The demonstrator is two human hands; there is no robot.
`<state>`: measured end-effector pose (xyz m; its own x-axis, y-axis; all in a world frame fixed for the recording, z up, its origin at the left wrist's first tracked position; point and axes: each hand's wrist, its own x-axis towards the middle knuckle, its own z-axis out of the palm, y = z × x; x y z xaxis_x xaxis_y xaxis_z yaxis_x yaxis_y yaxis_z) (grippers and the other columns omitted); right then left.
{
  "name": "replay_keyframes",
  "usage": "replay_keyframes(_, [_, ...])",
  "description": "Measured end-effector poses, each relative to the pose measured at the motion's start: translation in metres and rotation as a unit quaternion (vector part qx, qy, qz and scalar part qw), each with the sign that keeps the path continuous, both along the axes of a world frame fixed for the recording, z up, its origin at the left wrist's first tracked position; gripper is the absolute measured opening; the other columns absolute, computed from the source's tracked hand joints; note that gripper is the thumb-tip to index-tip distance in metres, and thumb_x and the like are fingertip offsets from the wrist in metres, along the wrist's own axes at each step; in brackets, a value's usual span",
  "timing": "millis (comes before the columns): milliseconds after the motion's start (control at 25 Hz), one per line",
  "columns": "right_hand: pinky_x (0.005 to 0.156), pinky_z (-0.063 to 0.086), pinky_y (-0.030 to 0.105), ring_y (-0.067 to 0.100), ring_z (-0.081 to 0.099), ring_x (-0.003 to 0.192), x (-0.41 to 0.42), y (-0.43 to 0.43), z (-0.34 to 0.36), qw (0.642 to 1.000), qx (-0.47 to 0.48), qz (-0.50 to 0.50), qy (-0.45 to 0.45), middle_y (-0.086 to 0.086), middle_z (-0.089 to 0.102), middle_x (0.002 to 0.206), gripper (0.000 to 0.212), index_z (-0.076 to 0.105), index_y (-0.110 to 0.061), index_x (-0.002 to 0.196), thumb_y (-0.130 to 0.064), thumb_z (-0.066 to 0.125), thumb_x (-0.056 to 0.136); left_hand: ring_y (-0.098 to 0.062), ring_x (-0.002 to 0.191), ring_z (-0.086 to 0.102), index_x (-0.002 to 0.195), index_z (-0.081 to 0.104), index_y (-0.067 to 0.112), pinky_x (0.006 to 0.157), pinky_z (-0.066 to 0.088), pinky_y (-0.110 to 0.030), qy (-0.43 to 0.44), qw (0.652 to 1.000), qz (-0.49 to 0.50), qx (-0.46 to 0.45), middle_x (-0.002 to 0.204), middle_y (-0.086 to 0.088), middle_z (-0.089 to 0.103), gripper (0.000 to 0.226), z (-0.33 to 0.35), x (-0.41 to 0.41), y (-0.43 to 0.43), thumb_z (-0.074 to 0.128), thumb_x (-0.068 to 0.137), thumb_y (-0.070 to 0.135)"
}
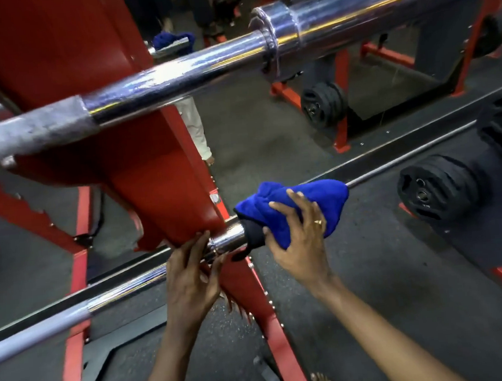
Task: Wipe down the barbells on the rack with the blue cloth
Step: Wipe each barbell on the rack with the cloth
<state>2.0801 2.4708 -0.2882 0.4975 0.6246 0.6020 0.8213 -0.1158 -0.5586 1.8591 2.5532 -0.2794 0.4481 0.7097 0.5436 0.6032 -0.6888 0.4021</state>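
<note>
Closest to me, my right hand curls round the cloth, thumb beneath and fingers over it, a ring on one finger. The cloth is bunched over the end of the lower bar, with a dark layer showing under the blue. Left of that grip, my left hand rests, fingers spread and fairly straight, where the bar meets the red rack. Above both hands runs the upper bar. Right of my grip lie black plates, their lettering too blurred to read.
</note>
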Motion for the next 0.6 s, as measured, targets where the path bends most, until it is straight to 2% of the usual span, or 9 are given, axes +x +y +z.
replay_keyframes(120, [0.117, 0.034, 0.054, 0.025, 0.048, 0.141, 0.022, 0.004, 0.007, 1.0, 0.009, -0.013, -0.021, 0.0, 0.052, 0.148, 0.049, 0.063, -0.027, 0.131, -0.051, 0.069, 0.089, -0.028, 0.118, 0.061, 0.138, 0.063, 0.014, 0.097, 0.051, -0.051, -0.012, 1.0, 0.003, -0.005, 0.133, -0.007, 0.062, 0.055, -0.001, -0.001, 0.001, 0.059, 0.096, 0.05])
replay_keyframes(240, [0.118, 0.033, 0.054, 0.027, 0.044, 0.144, 0.032, 0.012, 0.016, 0.994, 0.033, -0.089, 0.053, 0.002, 0.051, 0.15, 0.046, 0.066, -0.025, 0.127, -0.054, 0.066, 0.092, -0.025, 0.118, 0.061, 0.138, 0.062, 0.017, 0.1, 0.049, -0.042, -0.01, 1.0, 0.005, 0.002, 0.133, -0.004, 0.061, 0.054, 0.0, -0.001, 0.0, 0.062, 0.093, 0.046])
replay_keyframes(320, [0.122, 0.025, 0.054, 0.027, 0.042, 0.145, 0.012, 0.026, 0.022, 0.989, 0.021, -0.119, 0.083, 0.003, 0.049, 0.153, 0.041, 0.066, -0.027, 0.127, -0.049, 0.064, 0.093, -0.025, 0.12, 0.059, 0.139, 0.061, 0.018, 0.101, 0.045, -0.038, 0.005, 1.0, 0.007, -0.004, 0.133, -0.004, 0.06, 0.054, 0.002, 0.002, 0.0, 0.061, 0.094, 0.046])
replay_keyframes(400, [0.123, 0.022, 0.053, 0.028, 0.045, 0.143, -0.019, 0.032, 0.022, 0.995, 0.005, -0.087, 0.052, 0.004, 0.051, 0.151, 0.038, 0.067, -0.029, 0.127, -0.045, 0.065, 0.092, -0.026, 0.123, 0.057, 0.142, 0.058, 0.019, 0.103, 0.045, -0.042, 0.011, 1.0, -0.003, -0.017, 0.136, -0.002, 0.058, 0.054, 0.004, 0.0, 0.001, 0.058, 0.094, 0.044])
replay_keyframes(520, [0.121, 0.029, 0.049, 0.025, 0.05, 0.139, -0.026, 0.018, 0.013, 0.999, 0.021, -0.007, -0.034, 0.003, 0.055, 0.149, 0.04, 0.068, -0.027, 0.128, -0.044, 0.07, 0.092, -0.025, 0.131, 0.051, 0.149, 0.05, 0.018, 0.108, 0.044, -0.048, 0.035, 0.997, -0.059, -0.024, 0.144, -0.002, 0.051, 0.058, 0.008, -0.011, 0.003, 0.055, 0.094, 0.035])
replay_keyframes(600, [0.119, 0.034, 0.049, 0.025, 0.049, 0.141, -0.001, 0.012, 0.01, 0.997, 0.039, -0.046, -0.044, 0.003, 0.054, 0.149, 0.043, 0.067, -0.025, 0.131, -0.044, 0.071, 0.093, -0.023, 0.135, 0.048, 0.154, 0.042, 0.02, 0.112, 0.04, -0.043, 0.062, 0.995, -0.079, -0.011, 0.149, -0.001, 0.047, 0.061, 0.009, -0.018, 0.005, 0.056, 0.097, 0.038])
